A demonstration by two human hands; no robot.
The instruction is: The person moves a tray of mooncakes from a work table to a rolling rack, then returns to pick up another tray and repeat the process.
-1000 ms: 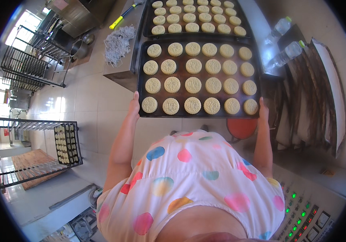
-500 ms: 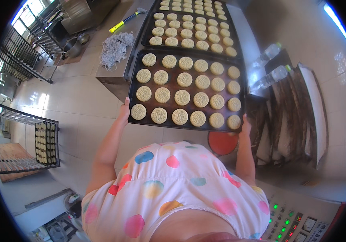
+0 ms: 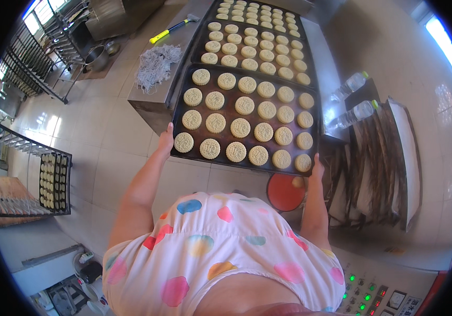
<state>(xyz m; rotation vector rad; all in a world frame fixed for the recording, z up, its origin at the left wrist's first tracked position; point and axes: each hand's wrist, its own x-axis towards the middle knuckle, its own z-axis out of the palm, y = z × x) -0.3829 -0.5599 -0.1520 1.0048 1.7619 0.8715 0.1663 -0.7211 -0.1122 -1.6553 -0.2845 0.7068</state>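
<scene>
A dark rectangular baking tray [image 3: 229,113] carries rows of round, pale, pattern-stamped pastries [image 3: 240,127]. My left hand [image 3: 167,140] grips its near left corner, thumb up along the side. My right hand [image 3: 317,167] holds the near right corner, its fingers partly hidden by the tray. The tray's far part is over the metal worktop, and its near edge juts out toward me. Just beyond its far edge lies a second tray [image 3: 221,53] of similar pastries, with a third tray [image 3: 262,20] behind that.
Left on the metal worktop [image 3: 155,103] are a heap of whitish strands [image 3: 156,67] and a yellow-handled tool [image 3: 169,31]. Clear bottles [image 3: 356,112] stand right. Below are a red round object [image 3: 285,194] and stacked boards [image 3: 376,168]. A rack [image 3: 69,181] stands left; a control panel [image 3: 365,292] lower right.
The gap between the held tray and the tray beyond it has narrowed. Both hands keep their grip. The view has shifted slightly, and more of the red round object shows.
</scene>
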